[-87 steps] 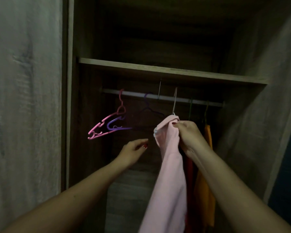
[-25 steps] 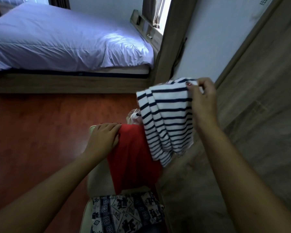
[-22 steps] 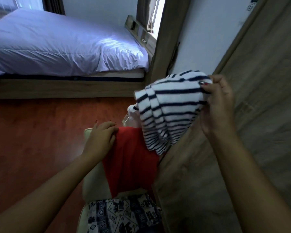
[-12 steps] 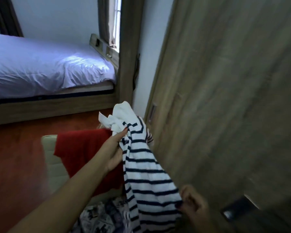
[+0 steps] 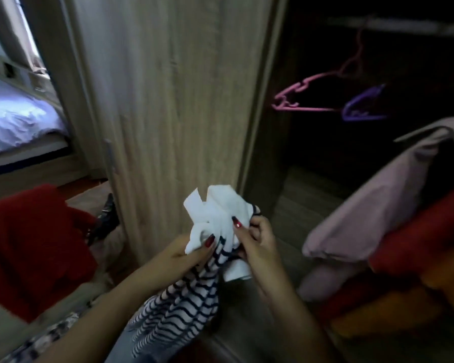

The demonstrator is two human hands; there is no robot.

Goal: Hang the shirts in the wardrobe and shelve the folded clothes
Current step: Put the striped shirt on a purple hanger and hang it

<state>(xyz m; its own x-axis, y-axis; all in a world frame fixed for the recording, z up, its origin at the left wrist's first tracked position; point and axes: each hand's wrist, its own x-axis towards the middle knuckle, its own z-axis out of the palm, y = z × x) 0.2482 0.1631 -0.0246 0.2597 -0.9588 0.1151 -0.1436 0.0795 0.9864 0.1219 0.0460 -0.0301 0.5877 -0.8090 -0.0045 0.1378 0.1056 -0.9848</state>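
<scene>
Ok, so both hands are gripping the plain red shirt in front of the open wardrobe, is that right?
Not quite: in the head view the left hand and right hand grip a navy-and-white striped shirt, not a plain red one, in front of the open wardrobe. The red garment lies apart, to the left.

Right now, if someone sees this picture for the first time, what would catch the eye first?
First, the striped shirt at centre, gripped by both the left hand and the right hand. Then the bare pink hanger and purple hanger in the dark wardrobe, upper right, left of a hung pink shirt.
</scene>
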